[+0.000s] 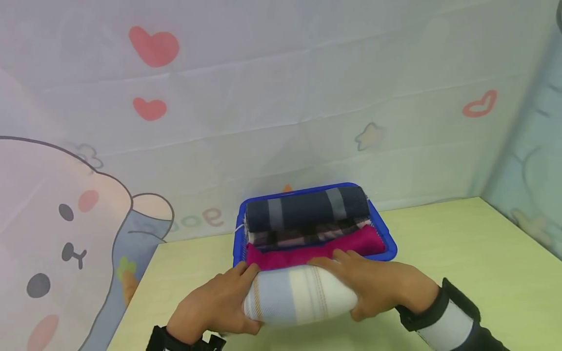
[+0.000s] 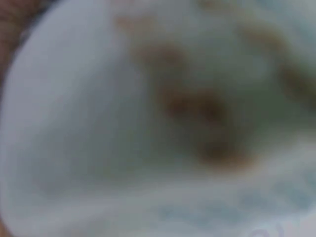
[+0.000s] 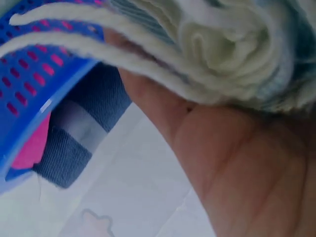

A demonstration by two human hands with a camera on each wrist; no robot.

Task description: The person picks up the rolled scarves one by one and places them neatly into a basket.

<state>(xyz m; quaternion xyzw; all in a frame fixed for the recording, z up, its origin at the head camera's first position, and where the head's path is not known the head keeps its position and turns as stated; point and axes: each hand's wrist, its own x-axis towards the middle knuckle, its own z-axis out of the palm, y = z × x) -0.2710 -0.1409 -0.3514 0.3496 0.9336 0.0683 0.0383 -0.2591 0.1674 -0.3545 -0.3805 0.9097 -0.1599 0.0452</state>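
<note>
Both hands grip a rolled scarf point(image 1: 303, 295) of white, pale blue and cream plaid, held just in front of a blue basket point(image 1: 388, 239). My left hand point(image 1: 217, 302) has its fingers and thumb around the left end of the roll. At the other end my right hand point(image 1: 373, 282) clasps it the same way. In the right wrist view the spiral end of the rolled scarf point(image 3: 232, 49) lies against the palm point(image 3: 222, 153), with twisted white fringe strands hanging out. Blurred pale cloth point(image 2: 98, 123) fills the left wrist view.
Inside the basket lie a dark roll point(image 1: 303, 209) with grey stripes, a dark-and-pink checked cloth point(image 1: 307, 235) and a magenta cloth point(image 1: 316, 252). The basket stands on a pale yellow table point(image 1: 456, 253), near a printed wall sheet point(image 1: 281, 97) behind it.
</note>
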